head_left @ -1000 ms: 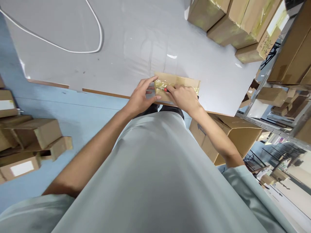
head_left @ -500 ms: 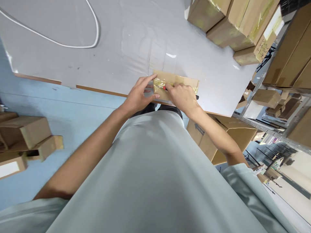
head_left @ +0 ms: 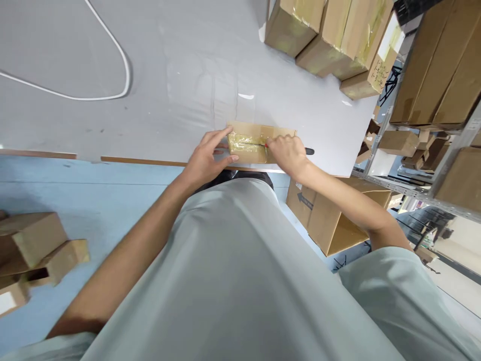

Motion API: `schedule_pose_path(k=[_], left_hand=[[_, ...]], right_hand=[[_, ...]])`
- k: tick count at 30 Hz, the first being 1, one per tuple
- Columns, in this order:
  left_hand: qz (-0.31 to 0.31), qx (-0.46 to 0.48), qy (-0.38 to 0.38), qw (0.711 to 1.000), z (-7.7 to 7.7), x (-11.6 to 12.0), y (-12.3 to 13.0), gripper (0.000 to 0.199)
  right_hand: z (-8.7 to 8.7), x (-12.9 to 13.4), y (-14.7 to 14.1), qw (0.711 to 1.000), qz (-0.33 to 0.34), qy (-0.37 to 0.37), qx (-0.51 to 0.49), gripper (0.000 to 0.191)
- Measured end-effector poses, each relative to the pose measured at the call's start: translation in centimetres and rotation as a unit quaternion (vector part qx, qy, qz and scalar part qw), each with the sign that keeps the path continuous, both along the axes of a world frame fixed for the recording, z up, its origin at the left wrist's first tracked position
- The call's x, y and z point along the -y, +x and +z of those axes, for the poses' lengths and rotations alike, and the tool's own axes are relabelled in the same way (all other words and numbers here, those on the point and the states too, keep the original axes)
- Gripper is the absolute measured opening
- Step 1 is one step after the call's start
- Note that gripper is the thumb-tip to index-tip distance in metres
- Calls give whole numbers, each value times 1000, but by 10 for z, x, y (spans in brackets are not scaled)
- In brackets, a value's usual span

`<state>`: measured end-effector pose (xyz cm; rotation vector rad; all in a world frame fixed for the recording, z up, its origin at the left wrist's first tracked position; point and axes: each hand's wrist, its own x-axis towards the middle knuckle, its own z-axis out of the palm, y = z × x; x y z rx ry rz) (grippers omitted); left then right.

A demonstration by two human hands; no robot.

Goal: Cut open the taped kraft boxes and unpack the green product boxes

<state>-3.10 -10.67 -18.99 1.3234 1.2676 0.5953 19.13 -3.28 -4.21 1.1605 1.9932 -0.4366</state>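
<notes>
A small cardboard box [head_left: 248, 150] with shiny yellowish tape along its top lies near the front edge of the grey table. My left hand [head_left: 206, 156] is at the box's left end, its thumb and fingers spread and touching the corners. My right hand [head_left: 288, 153] is closed over the box's right part, gripping a cutter [head_left: 309, 151]. The cutter's black end sticks out to the right of the hand, and a small red part shows by the fingertips. A narrow dark slit runs along the tape; the blade itself is hardly visible.
Taped cardboard boxes [head_left: 340, 42] stand at the table's back right. A white cable [head_left: 126, 75] curves across the back left. An open carton [head_left: 330, 215] is below the right forearm, beside a metal shelf [head_left: 398, 186]. More cartons [head_left: 41, 245] lie on the floor at left.
My right hand and the cutter have moved right along the box, baring more of the taped top. My left hand stays at the left end. The whole view has shifted and turned slightly.
</notes>
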Motion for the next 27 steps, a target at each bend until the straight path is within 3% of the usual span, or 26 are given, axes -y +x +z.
schedule_pose_path(k=[6, 16, 19, 21, 23, 24, 25, 27], left_hand=[[6, 1, -11, 1000, 0, -2, 3, 84], [8, 20, -25, 999, 4, -1, 0, 82], [8, 38, -26, 999, 0, 0, -3, 81], [9, 48, -39, 998, -3, 0, -6, 81], [10, 53, -59, 997, -4, 1, -12, 84], [10, 54, -71, 996, -4, 1, -16, 86], [10, 54, -81, 995, -4, 1, -21, 89], [13, 50, -95, 994, -4, 2, -34, 92]], right_hand=[[26, 3, 74, 989, -41, 16, 140, 42], [24, 14, 123, 991, -44, 28, 124, 44], [23, 20, 160, 984, -96, 20, 151, 39], [16, 28, 182, 972, -187, 36, 136, 33], [0, 39, 192, 941, -327, 70, 52, 30], [-12, 46, 191, 909, -408, 83, -11, 30], [-26, 53, 185, 864, -490, 86, -82, 31], [-59, 67, 160, 745, -629, 70, -210, 32]])
